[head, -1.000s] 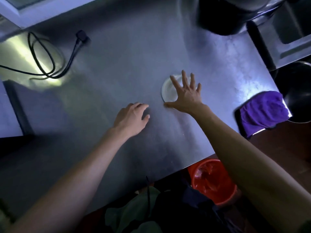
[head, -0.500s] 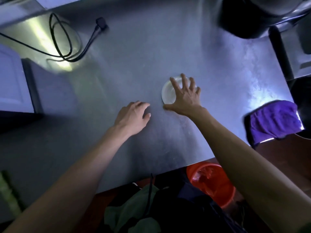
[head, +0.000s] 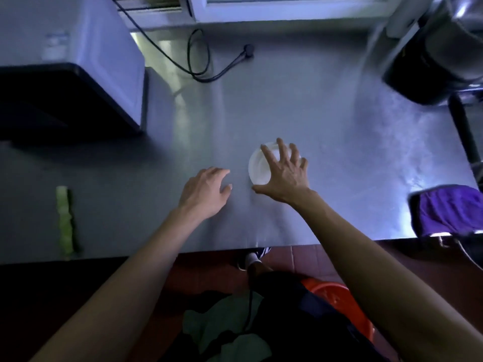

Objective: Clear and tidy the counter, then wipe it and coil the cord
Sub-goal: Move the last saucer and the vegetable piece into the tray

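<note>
A small white round dish [head: 257, 167] lies on the steel counter [head: 326, 131] near the middle. My right hand [head: 283, 173] is spread over it, fingers fanned across its top and thumb on the counter at its near side. Just left of the dish, my left hand [head: 205, 190] rests on the counter with its fingers loosely curled, holding nothing. A black cord [head: 206, 61] with its plug lies loose at the back of the counter. A purple cloth [head: 449, 210] sits at the counter's right front corner.
A white and black appliance [head: 70, 74] stands at the back left. A dark pot-like appliance [head: 433, 56] stands at the back right. A green vegetable strip [head: 65, 220] lies near the left front edge. An orange bucket [head: 339, 304] is on the floor below.
The view has swung left and up, bringing the appliance and green strip into sight. Both hands stay in place; my right fingers curl a little more over the dish.
</note>
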{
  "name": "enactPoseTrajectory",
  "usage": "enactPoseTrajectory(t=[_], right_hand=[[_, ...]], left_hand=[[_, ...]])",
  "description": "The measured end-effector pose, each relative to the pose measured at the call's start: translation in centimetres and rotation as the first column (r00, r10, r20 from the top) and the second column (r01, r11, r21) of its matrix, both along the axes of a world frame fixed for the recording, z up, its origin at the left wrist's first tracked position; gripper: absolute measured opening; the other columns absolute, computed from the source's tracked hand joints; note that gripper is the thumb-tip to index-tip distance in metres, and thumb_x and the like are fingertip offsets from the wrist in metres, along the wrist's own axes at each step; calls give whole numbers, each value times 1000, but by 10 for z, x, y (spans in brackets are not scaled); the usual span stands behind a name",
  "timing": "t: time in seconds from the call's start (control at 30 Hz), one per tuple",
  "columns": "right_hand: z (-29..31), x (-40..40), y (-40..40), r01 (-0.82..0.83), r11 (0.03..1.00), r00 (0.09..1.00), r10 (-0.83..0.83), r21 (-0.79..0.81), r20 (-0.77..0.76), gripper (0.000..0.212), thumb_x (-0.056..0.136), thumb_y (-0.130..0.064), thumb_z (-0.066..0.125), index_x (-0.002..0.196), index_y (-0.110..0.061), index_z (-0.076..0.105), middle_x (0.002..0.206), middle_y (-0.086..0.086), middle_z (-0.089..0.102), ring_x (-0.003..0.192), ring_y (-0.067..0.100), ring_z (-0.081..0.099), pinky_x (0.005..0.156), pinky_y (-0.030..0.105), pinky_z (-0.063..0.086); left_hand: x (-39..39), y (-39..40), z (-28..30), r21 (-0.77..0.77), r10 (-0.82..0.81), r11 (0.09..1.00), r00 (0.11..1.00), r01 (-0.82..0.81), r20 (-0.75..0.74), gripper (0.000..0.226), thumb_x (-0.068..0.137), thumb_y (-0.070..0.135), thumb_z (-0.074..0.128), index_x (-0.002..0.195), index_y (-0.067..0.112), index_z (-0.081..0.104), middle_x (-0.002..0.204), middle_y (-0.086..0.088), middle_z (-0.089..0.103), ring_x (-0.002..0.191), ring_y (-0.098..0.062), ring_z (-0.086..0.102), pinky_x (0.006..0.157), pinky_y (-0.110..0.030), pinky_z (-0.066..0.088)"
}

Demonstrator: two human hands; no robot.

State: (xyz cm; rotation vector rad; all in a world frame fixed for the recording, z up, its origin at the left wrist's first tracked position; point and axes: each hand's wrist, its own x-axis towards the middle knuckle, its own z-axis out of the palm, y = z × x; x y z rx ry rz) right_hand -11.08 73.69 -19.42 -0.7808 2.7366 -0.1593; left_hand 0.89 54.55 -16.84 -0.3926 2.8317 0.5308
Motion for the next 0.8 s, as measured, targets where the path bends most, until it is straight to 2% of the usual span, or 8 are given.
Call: enactPoseTrajectory(t=[0.23, 0.5, 0.67, 0.8], right_hand=[[29, 107, -54, -175, 984, 983, 176, 25, -55, 113, 63, -81, 63, 153, -37, 10, 163, 7, 3, 145, 42, 10, 106, 61, 30], [49, 211, -143, -397, 917, 912, 398, 38, -98, 113, 64, -81, 63, 153, -37, 10, 162, 6, 3, 143, 42, 14, 103, 59, 33], [59, 258, -196, -532, 847, 839, 530, 24, -122, 109, 62, -82, 57, 152, -36, 14, 161, 7, 7, 142, 43, 17, 100, 61, 35], [58, 282, -229, -606, 794, 784, 606, 43, -133, 111, 63, -83, 61, 153, -35, 17, 162, 6, 11, 141, 42, 20, 98, 59, 39]], left_hand=[[141, -54, 18, 72, 279, 959, 957, -274, -80, 46, 95, 37, 58, 137, 18, 56, 138, -4, 58, 125, -28, 54, 100, -44, 47], [297, -117, 39, 43, 512, 858, 851, -511, -118, 49, 97, 37, 52, 142, 18, 52, 144, -3, 53, 130, -26, 49, 104, -40, 44], [362, -135, 41, 63, 639, 768, 755, -637, -150, 48, 97, 41, 52, 142, 24, 51, 145, -1, 52, 133, -24, 47, 106, -42, 43], [396, -145, 33, 81, 708, 705, 694, -705, -130, 47, 98, 39, 52, 141, 20, 51, 142, -2, 53, 130, -25, 49, 103, -45, 44]])
